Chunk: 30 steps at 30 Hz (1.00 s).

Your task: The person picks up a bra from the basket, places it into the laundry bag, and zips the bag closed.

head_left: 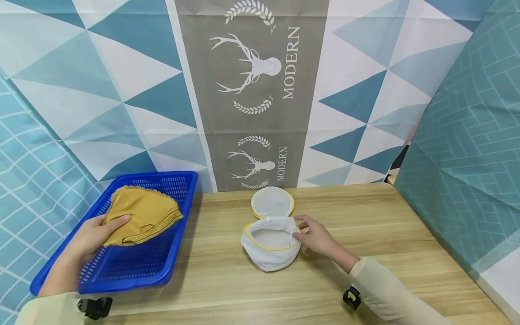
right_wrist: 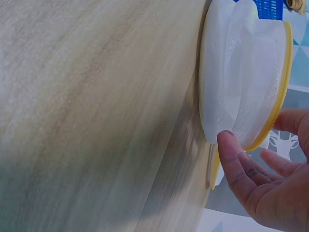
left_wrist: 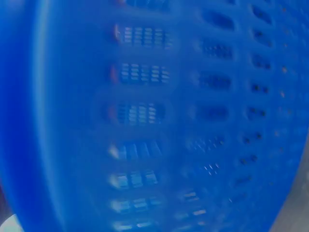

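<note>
My left hand [head_left: 91, 237] grips a mustard-yellow pair of underwear [head_left: 144, 212] with lace trim, thumb on top. It holds the underwear above a blue plastic basket [head_left: 178, 243]; the left wrist view shows only the slotted basket wall [left_wrist: 183, 116], blurred. On the wooden table, a white mesh laundry bag [head_left: 270, 257] with a yellow zipper edge stands unzipped, its round lid [head_left: 272, 201] folded back behind it. My right hand [head_left: 317, 234] holds the bag's right rim between thumb and fingers. From the right wrist, that hand [right_wrist: 270, 188] shows beside the bag's mesh side [right_wrist: 246, 77].
The wooden table [head_left: 390, 253] extends around the bag. Behind it hangs a patterned cloth [head_left: 349, 90] with deer heads and triangles. Tiled-pattern cloths border the left [head_left: 28, 180] and right [head_left: 471, 149] sides.
</note>
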Each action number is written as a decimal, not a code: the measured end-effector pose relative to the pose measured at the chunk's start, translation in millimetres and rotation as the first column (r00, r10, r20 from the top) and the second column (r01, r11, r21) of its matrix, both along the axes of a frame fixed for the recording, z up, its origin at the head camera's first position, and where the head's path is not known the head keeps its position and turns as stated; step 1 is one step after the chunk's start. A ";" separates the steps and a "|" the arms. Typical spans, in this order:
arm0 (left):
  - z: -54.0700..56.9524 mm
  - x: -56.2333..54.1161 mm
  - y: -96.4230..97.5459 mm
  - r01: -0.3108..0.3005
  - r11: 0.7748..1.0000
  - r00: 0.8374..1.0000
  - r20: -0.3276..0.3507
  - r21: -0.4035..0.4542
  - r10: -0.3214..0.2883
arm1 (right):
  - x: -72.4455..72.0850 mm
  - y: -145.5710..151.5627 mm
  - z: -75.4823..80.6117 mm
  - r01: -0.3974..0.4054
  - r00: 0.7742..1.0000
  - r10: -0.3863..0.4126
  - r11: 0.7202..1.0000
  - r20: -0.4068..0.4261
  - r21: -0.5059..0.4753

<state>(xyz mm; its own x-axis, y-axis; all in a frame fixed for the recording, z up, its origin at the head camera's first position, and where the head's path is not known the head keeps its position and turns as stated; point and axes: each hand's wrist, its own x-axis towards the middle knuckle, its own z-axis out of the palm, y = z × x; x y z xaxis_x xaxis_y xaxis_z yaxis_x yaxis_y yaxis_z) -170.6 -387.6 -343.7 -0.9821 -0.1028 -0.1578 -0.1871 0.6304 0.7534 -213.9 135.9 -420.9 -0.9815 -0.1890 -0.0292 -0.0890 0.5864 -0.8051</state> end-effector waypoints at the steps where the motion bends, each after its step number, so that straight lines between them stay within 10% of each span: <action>1: 2.0 -0.2 2.6 0.004 1.000 1.000 -0.012 -0.008 -0.004 | 0.1 -0.1 -0.2 0.000 1.000 0.000 1.000 0.001 -0.001; 30: 31.6 -21.8 88.1 0.151 0.982 0.980 -0.146 0.117 -0.133 | 0.1 -1.1 -0.6 -0.007 1.000 0.007 1.000 -0.001 -0.023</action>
<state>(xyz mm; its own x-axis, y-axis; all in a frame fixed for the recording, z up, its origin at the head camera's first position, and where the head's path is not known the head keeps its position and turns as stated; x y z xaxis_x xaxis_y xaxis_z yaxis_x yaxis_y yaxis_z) -192.4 -299.5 -312.1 -0.9984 0.0513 -0.0238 0.0077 0.5406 0.8413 -213.7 134.8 -421.5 -0.9802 -0.1967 -0.0239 -0.0939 0.5673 -0.8181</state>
